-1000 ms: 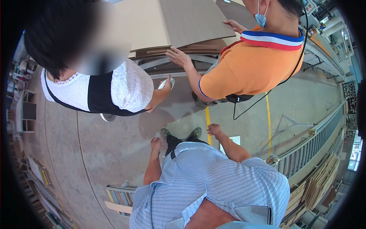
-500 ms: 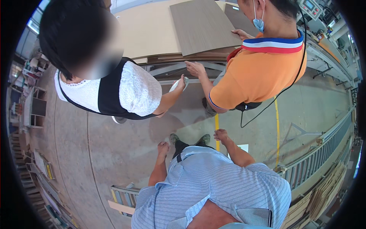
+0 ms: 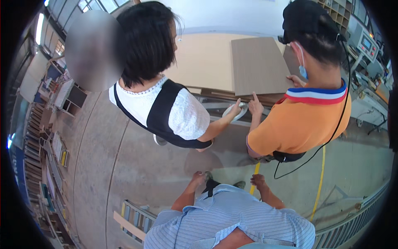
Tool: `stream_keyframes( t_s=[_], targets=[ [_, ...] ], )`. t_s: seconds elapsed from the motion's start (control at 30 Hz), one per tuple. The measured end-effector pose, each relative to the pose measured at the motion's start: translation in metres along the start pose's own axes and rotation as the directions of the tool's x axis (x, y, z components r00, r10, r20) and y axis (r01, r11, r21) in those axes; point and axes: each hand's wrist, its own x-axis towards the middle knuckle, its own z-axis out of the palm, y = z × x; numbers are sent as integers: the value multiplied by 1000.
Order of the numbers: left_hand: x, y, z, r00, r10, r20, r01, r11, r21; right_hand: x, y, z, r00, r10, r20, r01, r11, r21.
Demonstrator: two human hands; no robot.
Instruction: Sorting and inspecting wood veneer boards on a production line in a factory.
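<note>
My left hand (image 3: 199,178) hangs low in front of me, fingers curled in, with no object showing in it. My right hand (image 3: 258,181) is held a little to the right at about the same height, its fingers bent and nothing visible in them. Neither touches anything. Beyond them, a person in an orange shirt (image 3: 309,124) rests one hand on a grey-brown wood-grain panel (image 3: 261,62) and points with the other. Beside that hand, a person in white and black (image 3: 186,118) holds a white ring-like item (image 3: 237,115), perhaps a tape roll.
The panel lies on a stack of pale boards (image 3: 203,56). A black cable (image 3: 321,145) hangs from the orange-shirted person. Metal roller racks (image 3: 352,226) stand at the lower right, another rack (image 3: 139,218) at my lower left. A blurred third head shows at upper left.
The view has tilted up and shifted left, so everything sits lower and further right. The white item has come close to the orange-shirted person's hand, which now points a finger. My hands stay low.
</note>
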Motion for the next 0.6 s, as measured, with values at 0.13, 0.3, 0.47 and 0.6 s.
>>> stream_keyframes(
  t_s=[0.13,0.3,0.47,0.6],
  targets=[
    [-103,148,-7,859,68,507,-113,992,59,8,14,-26,990,-27,141,37,997,-68],
    [-197,320,-48,495,726,478,-705,657,-268,7,28,-48,984,-160,85,152,984,93],
    [-165,346,-38,748,657,93,-459,614,-643,4,21,-67,996,-1,-94,11,995,96],
    [-194,337,-29,731,651,206,-242,530,-813,-10,82,-101,966,-256,-17,250,924,290]
  ],
)
